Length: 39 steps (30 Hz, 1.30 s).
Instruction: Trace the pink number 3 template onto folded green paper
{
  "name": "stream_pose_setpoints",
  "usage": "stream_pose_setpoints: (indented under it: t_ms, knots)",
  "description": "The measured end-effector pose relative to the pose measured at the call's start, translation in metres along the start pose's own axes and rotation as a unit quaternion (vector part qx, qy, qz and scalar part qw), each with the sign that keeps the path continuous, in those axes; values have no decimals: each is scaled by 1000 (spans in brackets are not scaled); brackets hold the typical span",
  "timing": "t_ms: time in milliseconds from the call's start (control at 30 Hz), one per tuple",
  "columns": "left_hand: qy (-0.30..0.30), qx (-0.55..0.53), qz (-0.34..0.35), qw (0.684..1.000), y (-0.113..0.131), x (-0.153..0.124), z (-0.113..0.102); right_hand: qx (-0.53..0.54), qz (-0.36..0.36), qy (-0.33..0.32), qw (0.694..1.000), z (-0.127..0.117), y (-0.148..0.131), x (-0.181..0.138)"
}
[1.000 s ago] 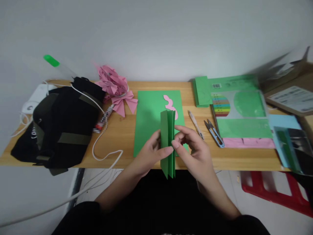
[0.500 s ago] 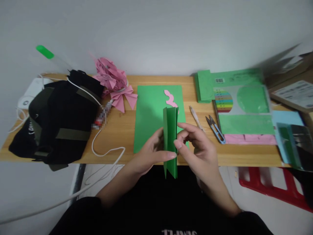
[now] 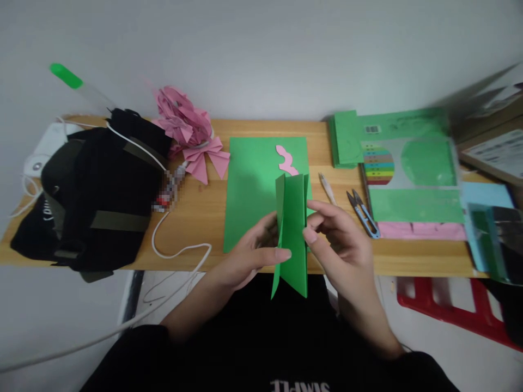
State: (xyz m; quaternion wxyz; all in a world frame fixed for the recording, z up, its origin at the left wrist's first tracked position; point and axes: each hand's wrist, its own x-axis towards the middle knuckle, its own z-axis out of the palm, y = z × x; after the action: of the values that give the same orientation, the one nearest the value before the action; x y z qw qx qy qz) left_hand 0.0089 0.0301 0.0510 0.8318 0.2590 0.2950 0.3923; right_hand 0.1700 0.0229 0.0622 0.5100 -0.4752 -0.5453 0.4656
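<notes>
A folded green paper point(image 3: 293, 231) stands upright between my hands above the table's front edge, its panels partly spread. My left hand point(image 3: 257, 250) holds its left panel, thumb across the inside and fingers mostly hidden behind. My right hand point(image 3: 337, 239) pinches the right folded edge between thumb and fingers. Behind it a flat green sheet point(image 3: 249, 185) lies on the table, with a wavy pink paper cutout point(image 3: 286, 159) on it, its lower end hidden by the folded paper.
Right of the sheet lie a pen-like white tool point(image 3: 327, 189) and blue thread snips point(image 3: 363, 213). Further right are folded green papers point(image 3: 344, 139) and a green paper pack point(image 3: 412, 204). At left are a black bag point(image 3: 102, 201), pink paper bows point(image 3: 208, 158) and a white cable point(image 3: 180, 250).
The folded green paper has opened wider, its right side shifting right along with my right hand. The view has moved slightly.
</notes>
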Motion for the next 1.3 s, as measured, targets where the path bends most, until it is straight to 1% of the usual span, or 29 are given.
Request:
stream_pose_setpoints:
  t_ms: [100,167,233,267,300,333,367,400,467,567,667,733,833,900,967,1067,1167,1300]
  knots:
    - [7,12,-8,1000,-1,1,-1,1,-10,-8,1000,0,6,1]
    - [17,27,-2,1000,-5,4,-5,-4,-9,-8,1000,-1,15,5]
    - [57,65,13,996,-12,8,-12,-37,7,-10,999,-5,28,12]
    - [91,97,20,991,-15,11,-17,-70,18,-19,997,-8,36,18]
    - [139,141,21,980,-19,15,-22,-119,34,-32,992,-11,43,25]
    - [186,188,24,964,-23,18,-28,-179,64,-54,980,-15,50,33]
    - [212,225,18,951,-26,21,-33,-246,90,-70,962,-19,55,42]
    - [219,247,10,944,-28,23,-38,-313,108,-72,941,-22,60,52]
    - [212,277,1,937,-30,26,-45,-388,119,-56,912,-26,65,74]
    - [206,313,3,927,-29,28,-49,-454,119,-39,882,-21,66,106]
    - [185,352,-11,918,-26,29,-50,-507,131,-65,849,-10,63,132]
    - [161,390,-2,907,-25,29,-51,-536,154,-85,826,-3,61,145]
    - [143,472,49,868,-22,29,-53,-561,193,-109,798,1,59,160]
    - [144,524,77,836,-19,28,-55,-566,210,-117,789,0,60,166]
    - [143,558,85,813,-15,29,-58,-562,216,-125,789,-2,62,169]
    - [135,576,79,802,-9,32,-61,-539,209,-131,805,-7,64,167]
    - [132,589,79,794,-7,36,-60,-502,193,-118,835,-10,65,160]
    - [134,619,75,771,-8,39,-57,-433,172,-81,881,-11,68,150]
